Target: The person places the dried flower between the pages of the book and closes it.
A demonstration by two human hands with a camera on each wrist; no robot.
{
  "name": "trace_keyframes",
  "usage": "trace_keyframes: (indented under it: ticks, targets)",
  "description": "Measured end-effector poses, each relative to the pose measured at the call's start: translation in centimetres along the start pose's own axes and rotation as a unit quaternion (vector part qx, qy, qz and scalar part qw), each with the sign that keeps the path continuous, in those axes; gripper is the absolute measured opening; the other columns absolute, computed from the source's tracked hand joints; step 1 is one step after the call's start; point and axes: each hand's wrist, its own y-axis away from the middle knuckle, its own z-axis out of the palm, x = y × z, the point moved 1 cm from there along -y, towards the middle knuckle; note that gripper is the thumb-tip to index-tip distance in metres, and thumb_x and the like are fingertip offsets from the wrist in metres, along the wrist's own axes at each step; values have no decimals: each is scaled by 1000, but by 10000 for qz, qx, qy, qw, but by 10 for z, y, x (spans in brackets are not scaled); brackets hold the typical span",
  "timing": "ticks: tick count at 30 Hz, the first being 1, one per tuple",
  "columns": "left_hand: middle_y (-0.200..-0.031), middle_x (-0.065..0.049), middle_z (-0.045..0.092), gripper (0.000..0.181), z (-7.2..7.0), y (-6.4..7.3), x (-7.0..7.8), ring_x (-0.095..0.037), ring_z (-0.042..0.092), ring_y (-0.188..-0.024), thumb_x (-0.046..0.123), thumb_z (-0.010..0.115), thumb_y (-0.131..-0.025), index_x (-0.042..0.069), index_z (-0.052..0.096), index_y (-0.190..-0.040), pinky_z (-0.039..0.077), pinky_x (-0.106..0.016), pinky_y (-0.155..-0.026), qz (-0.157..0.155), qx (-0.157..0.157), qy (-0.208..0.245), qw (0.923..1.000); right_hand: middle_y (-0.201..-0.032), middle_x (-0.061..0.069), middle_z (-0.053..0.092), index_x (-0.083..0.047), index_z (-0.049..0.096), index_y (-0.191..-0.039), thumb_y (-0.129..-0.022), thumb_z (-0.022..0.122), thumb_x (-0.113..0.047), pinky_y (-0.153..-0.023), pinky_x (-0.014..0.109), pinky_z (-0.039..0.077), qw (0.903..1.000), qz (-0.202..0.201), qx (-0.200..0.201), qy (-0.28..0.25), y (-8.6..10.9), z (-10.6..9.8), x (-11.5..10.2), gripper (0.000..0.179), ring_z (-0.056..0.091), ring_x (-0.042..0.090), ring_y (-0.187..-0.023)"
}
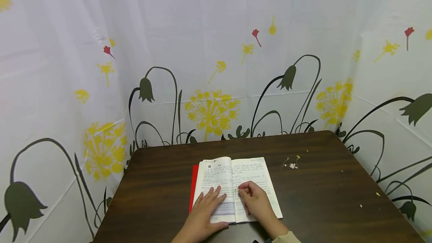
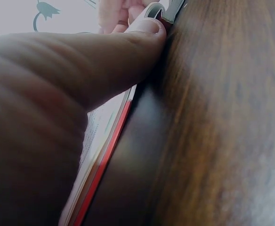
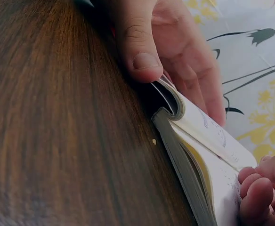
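The book [image 1: 230, 183] lies open, gutter [image 1: 233, 194] pointing forward.

A person's bare left hand [image 1: 205, 210], its thumbnail [image 3: 145, 60] short and rounded, and bare right hand [image 1: 255, 200]; a pale cream sleeve [image 1: 287, 237] (only its end shows) covers the right arm [image 1: 274, 227].

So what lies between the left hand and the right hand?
In the head view, the open book lies there: its centre fold and strips of page separate the left hand from the right hand.
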Motion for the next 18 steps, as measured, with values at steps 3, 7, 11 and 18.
trace_keyframes:
  ticks: [3,7,11,18]
  targets:
    - [-176,-5,42,86,1,1,-2,-37,38,-164,70,76,-90,29,53,-162,27,-71,-130,-28,-19,-26,10000,-89,10,72,-4,71,-109,-104,71,-12,-38,22,47,9999,-75,-69,-6,1,1,-1,9,56,10,-52]
    - [-175,-5,44,86,1,1,-3,-38,40,-163,70,77,-89,29,54,-161,28,-71,-129,-3,-7,-35,10000,-90,11,71,-1,69,-109,-105,66,-9,-39,27,51,9998,9,-75,-174,1,0,1,9,58,12,-53]
    - [-176,-4,42,86,0,0,-1,-37,38,-163,70,76,-90,30,53,-162,27,-71,-130,-52,-88,30,9999,-95,14,67,-1,70,-112,-106,58,-6,-39,32,53,9988,213,61,-432,-1,-3,2,14,58,15,-53]
    - [-174,-6,45,85,-1,1,1,-39,42,-161,68,77,-90,27,54,-161,31,-72,-126,127,124,-74,9998,-74,6,62,-3,78,-106,-102,57,-3,-40,25,48,9997,242,-23,-76,1,-9,-1,21,52,10,-46]
